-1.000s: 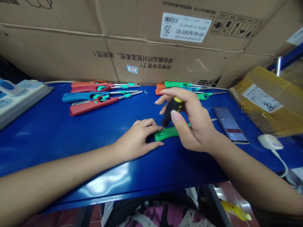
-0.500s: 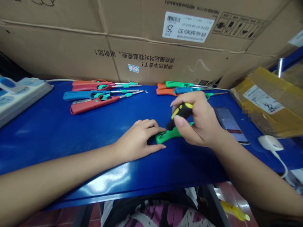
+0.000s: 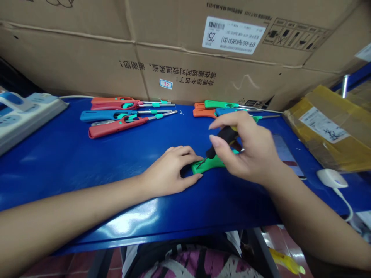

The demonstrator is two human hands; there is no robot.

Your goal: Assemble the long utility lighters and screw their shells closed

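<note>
A green long-nosed lighter (image 3: 209, 163) lies flat on the blue table (image 3: 72, 162). My left hand (image 3: 169, 170) rests on the table with its fingers curled round the lighter's left end, pinning it down. My right hand (image 3: 246, 148) grips a small black and yellow screwdriver (image 3: 222, 139), tilted low to the right. Its thin tip touches the lighter's handle near my left fingertips. Most of the screwdriver's handle is hidden inside my right fingers.
Red and blue lighters (image 3: 116, 116) lie grouped at the back left, another group of lighters (image 3: 220, 108) at the back middle. Cardboard boxes (image 3: 174, 50) wall off the rear. A phone (image 3: 285, 152), a white mouse (image 3: 330, 177), a yellow-taped parcel (image 3: 330, 127) sit right; a power strip (image 3: 26, 116) left.
My right hand has tipped the screwdriver from nearly upright down to a low slant and shifted slightly right, covering more of the phone. My left hand has stayed on the green lighter.
</note>
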